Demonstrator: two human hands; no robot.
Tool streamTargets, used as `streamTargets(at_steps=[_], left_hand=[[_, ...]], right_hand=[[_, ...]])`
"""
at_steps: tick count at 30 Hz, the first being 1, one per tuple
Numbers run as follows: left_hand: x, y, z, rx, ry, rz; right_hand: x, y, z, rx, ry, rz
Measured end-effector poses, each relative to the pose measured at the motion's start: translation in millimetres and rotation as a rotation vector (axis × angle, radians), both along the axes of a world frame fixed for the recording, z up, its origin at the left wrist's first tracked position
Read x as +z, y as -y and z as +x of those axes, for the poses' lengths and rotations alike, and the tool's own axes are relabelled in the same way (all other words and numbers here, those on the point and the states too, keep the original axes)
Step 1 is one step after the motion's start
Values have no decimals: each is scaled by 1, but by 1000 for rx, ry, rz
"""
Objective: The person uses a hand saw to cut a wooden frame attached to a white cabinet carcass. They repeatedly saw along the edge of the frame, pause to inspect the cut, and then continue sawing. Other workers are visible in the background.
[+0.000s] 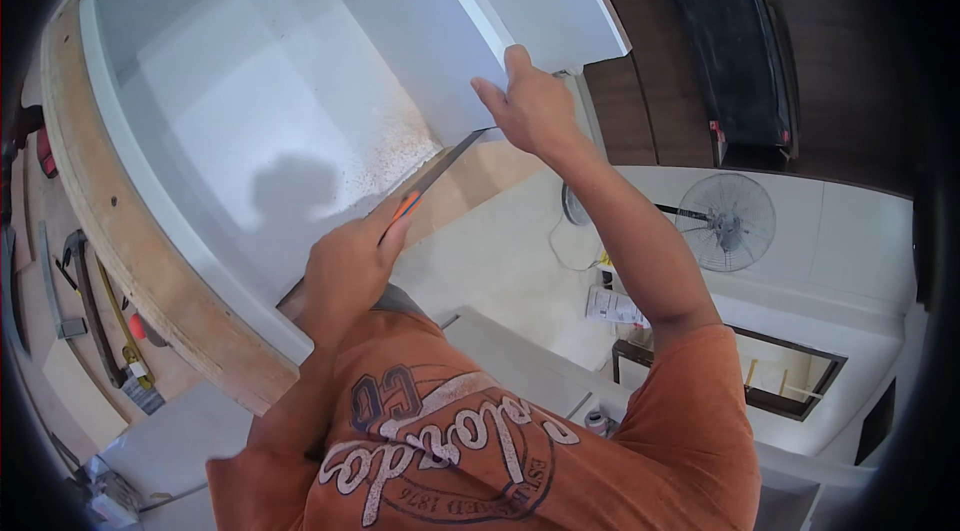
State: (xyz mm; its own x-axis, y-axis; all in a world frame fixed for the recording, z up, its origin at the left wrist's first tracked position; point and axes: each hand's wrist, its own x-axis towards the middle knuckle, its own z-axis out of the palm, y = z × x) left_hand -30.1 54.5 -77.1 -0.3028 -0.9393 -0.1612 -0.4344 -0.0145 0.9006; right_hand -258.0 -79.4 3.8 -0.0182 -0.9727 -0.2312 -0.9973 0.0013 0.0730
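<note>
My left hand [348, 266] is closed round the orange and black handle of a file [443, 168]. Its long dark blade slants up and right along the near edge of a white-lined cabinet box [240, 71], and the tip meets the area beneath my right hand [538, 113]. That hand grips the edge of a white upright panel [410, 21], thumb against the inner face and a finger on the edge; its other fingers are hidden. Brown dust [395, 143] lies scattered in the box's corner beside the blade.
Left of the box's raw wooden edge [110, 201] lie a hammer [90, 296], a tape measure [135, 366] and other tools. Past my right arm stand a fan [728, 221] and a dark-framed opening [800, 371]. Dark brown panels [840, 61] rise at the upper right.
</note>
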Motion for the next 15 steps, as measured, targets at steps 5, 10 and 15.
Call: streamTargets(at_steps=[5, 10, 15], left_hand=[[-13, 55, -58, -110, 130, -68], [-11, 29, -28, -74, 67, -48], [-34, 11, -24, -1, 11, -96]], right_hand=[[0, 3, 4, 36, -22, -45], [1, 5, 1, 40, 10, -45], [-3, -1, -2, 19, 20, -39]])
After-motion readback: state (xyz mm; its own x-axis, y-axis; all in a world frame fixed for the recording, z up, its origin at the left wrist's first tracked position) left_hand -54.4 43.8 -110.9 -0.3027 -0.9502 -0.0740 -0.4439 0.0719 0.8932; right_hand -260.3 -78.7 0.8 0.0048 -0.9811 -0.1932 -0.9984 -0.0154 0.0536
